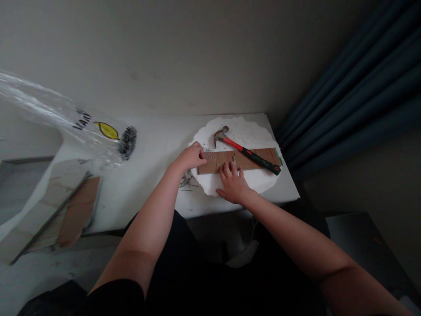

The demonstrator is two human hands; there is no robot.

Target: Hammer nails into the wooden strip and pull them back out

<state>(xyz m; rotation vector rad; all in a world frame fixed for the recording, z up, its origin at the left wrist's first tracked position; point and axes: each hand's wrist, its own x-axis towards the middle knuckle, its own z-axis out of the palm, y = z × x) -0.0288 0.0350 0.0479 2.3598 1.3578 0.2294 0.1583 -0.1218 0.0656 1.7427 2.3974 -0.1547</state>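
A brown board strip (219, 163), possibly wood or cardboard, lies across a ragged white slab (255, 131). My left hand (191, 157) is at the board's left end, thumb and fingers closed in a pinch; whatever is between them is too small to make out. Small marks in rows show on the board beside those fingertips. Over the board's near edge rests my right hand (234, 184), fingers spread, close to a small grey piece (234, 158). A claw hammer (241, 150) with a red and black handle lies across the slab and the board's right part.
Loose nails (188, 181) are scattered left of the slab on the white table (154, 136). A clear plastic bag (108, 130) with dark nail-like pieces stands further left. Broken board pieces (80, 210) lie at the left edge. A blue curtain (355, 83) hangs at right.
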